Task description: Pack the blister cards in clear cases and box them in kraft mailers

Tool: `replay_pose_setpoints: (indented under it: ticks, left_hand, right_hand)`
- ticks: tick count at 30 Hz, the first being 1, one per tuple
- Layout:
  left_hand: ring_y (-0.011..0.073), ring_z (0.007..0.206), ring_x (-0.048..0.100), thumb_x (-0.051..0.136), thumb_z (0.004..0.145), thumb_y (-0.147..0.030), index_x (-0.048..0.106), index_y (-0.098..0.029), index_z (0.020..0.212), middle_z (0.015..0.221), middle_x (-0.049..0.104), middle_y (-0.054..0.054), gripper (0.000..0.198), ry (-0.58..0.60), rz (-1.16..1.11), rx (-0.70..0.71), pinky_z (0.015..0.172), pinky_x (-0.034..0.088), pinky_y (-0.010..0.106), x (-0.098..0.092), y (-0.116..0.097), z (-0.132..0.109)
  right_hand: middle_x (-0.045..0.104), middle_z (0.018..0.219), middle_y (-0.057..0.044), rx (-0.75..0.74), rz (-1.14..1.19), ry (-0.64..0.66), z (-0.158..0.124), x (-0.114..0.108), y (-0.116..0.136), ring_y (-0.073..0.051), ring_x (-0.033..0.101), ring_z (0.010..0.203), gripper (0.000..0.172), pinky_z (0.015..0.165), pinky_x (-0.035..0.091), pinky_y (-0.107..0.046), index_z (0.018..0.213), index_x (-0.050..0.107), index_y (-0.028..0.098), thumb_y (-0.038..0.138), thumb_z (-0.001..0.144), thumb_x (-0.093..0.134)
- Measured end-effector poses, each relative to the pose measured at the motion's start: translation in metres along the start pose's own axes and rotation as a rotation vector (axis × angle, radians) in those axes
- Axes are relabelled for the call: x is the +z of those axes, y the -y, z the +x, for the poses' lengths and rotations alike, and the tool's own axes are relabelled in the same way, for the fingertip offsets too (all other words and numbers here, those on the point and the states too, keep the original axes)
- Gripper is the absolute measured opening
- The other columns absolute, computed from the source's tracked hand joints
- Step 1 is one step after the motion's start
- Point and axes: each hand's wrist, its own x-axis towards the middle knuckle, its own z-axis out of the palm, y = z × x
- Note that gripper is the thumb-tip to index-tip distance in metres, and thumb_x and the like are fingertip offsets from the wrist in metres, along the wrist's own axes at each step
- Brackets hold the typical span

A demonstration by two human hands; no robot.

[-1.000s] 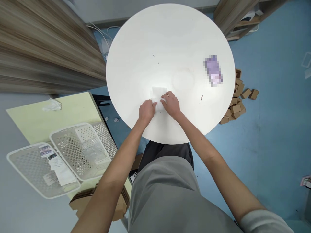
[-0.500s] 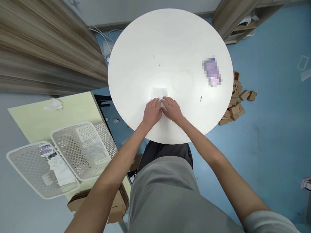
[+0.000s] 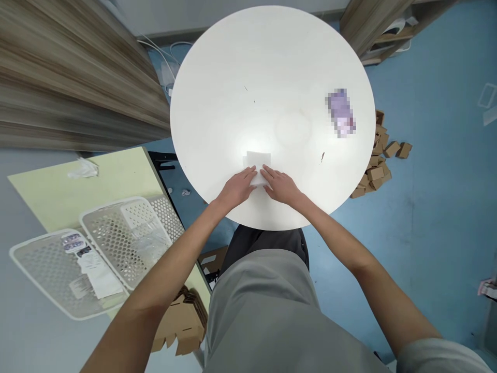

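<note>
The left hand (image 3: 238, 185) lies over the near left part of a white sheet (image 3: 259, 159), its fingers stretched out and the thumb held apart. The right hand (image 3: 282, 186) mirrors it from the other side, spread the same way, fingertips close to the left's. The sheet rests on the round white table (image 3: 272, 57), near its front edge, and a second edge peeps out at its left (whether a fold or another layer, one cannot tell). Holding it well seems to call for even, light pressure from both sides, flat fingers and a watch on that uneven edge, lest it crease.

What hides the sheet most is the hands themselves. A blurred purple object (image 3: 341, 112) lies well apart, farther right on the table, out of their way. Beyond the rim, brown boxes (image 3: 376, 173) heap on the floor; to the left, a pale green tabletop (image 3: 46, 184) bears white baskets (image 3: 39, 234), partly behind the left forearm (image 3: 171, 274).
</note>
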Motion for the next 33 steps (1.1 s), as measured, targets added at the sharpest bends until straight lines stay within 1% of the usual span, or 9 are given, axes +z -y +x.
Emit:
replay_pose_setpoints:
  ticks: [3, 7, 12, 16, 20, 24, 27, 30, 33]
  left_hand:
    - [0.0312, 0.167, 0.043, 0.046, 0.110, -0.038, 0.049, -0.018, 0.168, 0.179, 0.044, 0.013, 0.061, 0.051, -0.024, -0.007, 0.135, 0.038, 0.050, -0.013, 0.004, 0.006]
    - [0.0348, 0.159, 0.053, 0.045, 0.112, -0.046, 0.053, -0.020, 0.164, 0.175, 0.051, 0.013, 0.059, 0.075, -0.034, -0.048, 0.127, 0.047, 0.048, -0.024, 0.004, 0.013]
    - [0.0343, 0.154, 0.058, 0.040, 0.115, -0.043, 0.054, -0.022, 0.163, 0.170, 0.057, 0.012, 0.054, 0.056, -0.020, -0.086, 0.118, 0.053, 0.046, -0.028, -0.005, 0.015]
    - [0.0368, 0.136, 0.070, 0.037, 0.117, -0.047, 0.057, -0.020, 0.159, 0.160, 0.065, 0.015, 0.054, -0.039, -0.061, -0.173, 0.110, 0.057, 0.048, -0.026, -0.011, 0.019]
    - [0.0368, 0.138, 0.067, 0.038, 0.117, -0.051, 0.056, -0.022, 0.160, 0.155, 0.067, 0.017, 0.054, -0.303, -0.107, -0.311, 0.111, 0.057, 0.048, -0.009, -0.013, 0.023]
    - [0.0329, 0.135, 0.069, 0.046, 0.116, -0.051, 0.040, -0.022, 0.171, 0.153, 0.064, 0.020, 0.063, -0.554, -0.199, -0.518, 0.110, 0.060, 0.047, 0.026, -0.020, 0.017]
    - [0.0285, 0.122, 0.075, 0.042, 0.117, -0.048, 0.039, -0.020, 0.171, 0.148, 0.068, 0.021, 0.061, -0.566, -0.373, -0.589, 0.109, 0.061, 0.047, 0.051, -0.033, 0.011]
    - [0.0286, 0.130, 0.073, 0.040, 0.118, -0.045, 0.040, -0.019, 0.170, 0.156, 0.065, 0.022, 0.059, -0.525, -0.541, -0.557, 0.112, 0.061, 0.048, 0.064, -0.047, 0.016]
    - [0.0291, 0.140, 0.069, 0.038, 0.118, -0.043, 0.042, -0.018, 0.168, 0.162, 0.060, 0.023, 0.056, -0.506, -0.602, -0.540, 0.115, 0.060, 0.046, 0.062, -0.053, 0.033]
  right_hand:
    - [0.046, 0.177, -0.022, 0.001, -0.048, 0.026, 0.012, -0.015, 0.004, -0.041, 0.065, 0.138, 0.060, 0.112, 0.056, -0.056, 0.163, 0.051, 0.010, 0.028, 0.106, 0.051]
    - [0.065, 0.152, -0.028, 0.031, -0.121, 0.025, 0.025, -0.021, 0.019, -0.041, 0.067, 0.122, 0.043, 0.101, 0.057, -0.054, 0.143, 0.060, 0.007, 0.023, 0.104, 0.049]
    - [0.065, 0.142, -0.027, 0.084, -0.101, -0.018, 0.035, -0.019, 0.020, -0.037, 0.068, 0.116, 0.036, 0.095, 0.059, -0.049, 0.140, 0.057, 0.012, 0.016, 0.109, 0.038]
    - [0.064, 0.143, -0.026, 0.109, -0.077, 0.013, 0.047, -0.028, 0.009, -0.035, 0.071, 0.114, 0.033, 0.092, 0.061, -0.047, 0.141, 0.055, 0.014, 0.022, 0.113, 0.039]
    - [0.066, 0.138, -0.022, 0.139, -0.007, 0.077, 0.067, -0.039, 0.001, -0.035, 0.073, 0.111, 0.034, 0.093, 0.062, -0.049, 0.143, 0.054, 0.017, 0.036, 0.115, 0.051]
    - [0.058, 0.150, -0.027, 0.239, -0.023, -0.124, 0.088, -0.034, -0.004, -0.043, 0.061, 0.137, 0.046, 0.113, 0.053, -0.061, 0.149, 0.052, 0.016, 0.047, 0.115, 0.055]
    - [0.051, 0.159, -0.028, 0.315, -0.030, -0.214, 0.098, -0.028, -0.004, -0.046, 0.050, 0.148, 0.053, 0.120, 0.046, -0.067, 0.152, 0.052, 0.018, 0.054, 0.114, 0.055]
    - [0.056, 0.154, -0.025, 0.368, -0.019, -0.158, 0.102, -0.032, -0.003, -0.043, 0.057, 0.141, 0.046, 0.116, 0.051, -0.063, 0.149, 0.054, 0.019, 0.049, 0.114, 0.055]
    - [0.061, 0.146, -0.024, 0.413, -0.024, -0.103, 0.099, -0.041, 0.000, -0.039, 0.065, 0.131, 0.041, 0.107, 0.059, -0.056, 0.144, 0.056, 0.018, 0.045, 0.113, 0.058]
